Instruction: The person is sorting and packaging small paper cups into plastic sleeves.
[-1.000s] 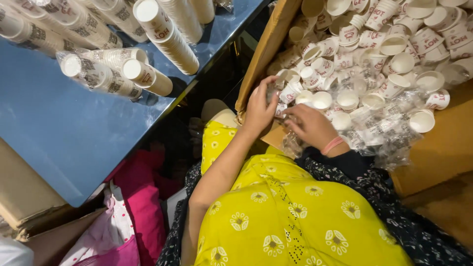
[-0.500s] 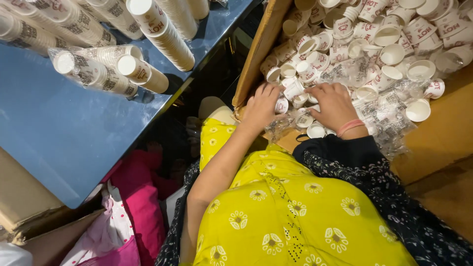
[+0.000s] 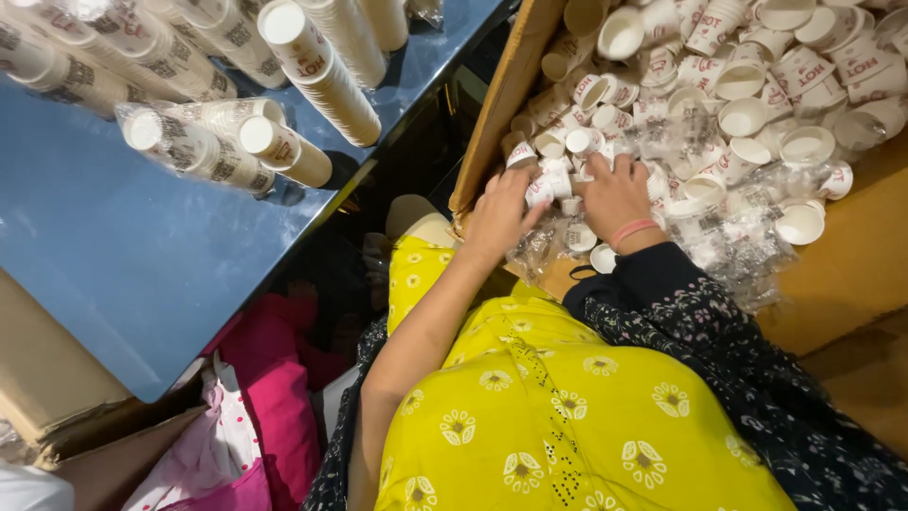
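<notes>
Cardboard box [image 3: 501, 104] full of loose paper cups [image 3: 742, 115] (plastic wrap among them); left hand [image 3: 498, 220] and right hand [image 3: 615, 194] each curled around cups.

A smooth blue tabletop [image 3: 142, 274] fills the left side, its surface catching soft, even indoor light. Below its edge lies a dark gap, with crumpled pink fabric [image 3: 274, 397] underneath. A flat brown cardboard sheet [image 3: 43, 369] leans at the lower left corner.

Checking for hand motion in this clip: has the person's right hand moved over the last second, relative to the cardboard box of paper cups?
Yes. The right hand has gone further up into the brown cardboard box, deeper among the small white paper cups.
</notes>
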